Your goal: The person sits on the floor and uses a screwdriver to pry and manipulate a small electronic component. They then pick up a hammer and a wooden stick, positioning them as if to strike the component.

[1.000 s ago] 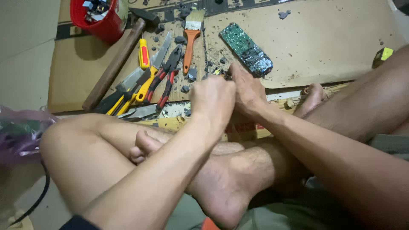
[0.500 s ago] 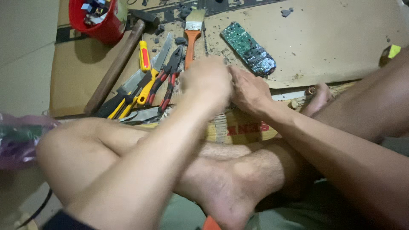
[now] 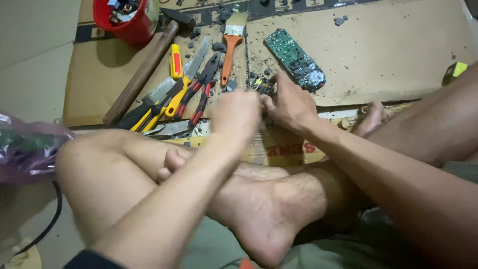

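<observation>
Over the crossed bare legs, the left hand [image 3: 236, 113] and right hand [image 3: 289, 103] are both curled tight around a small dark electronic part [image 3: 265, 87] pinched between the fingertips — mostly hidden. It sits above the brown cardboard sheet [image 3: 398, 55]. A slip could drop it among the red-handled pliers [image 3: 201, 92] — or hit the green circuit board [image 3: 295, 60]

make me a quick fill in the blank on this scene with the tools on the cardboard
1. The bucket at the top left of the cardboard is ____ in colour.
2. The paintbrush has an ____ handle.
3. The circuit board lying to the right of the paintbrush is ____ in colour.
4. The left hand and right hand meet just below the ____-handled pliers.

Missing words: red; orange; green; red
</observation>
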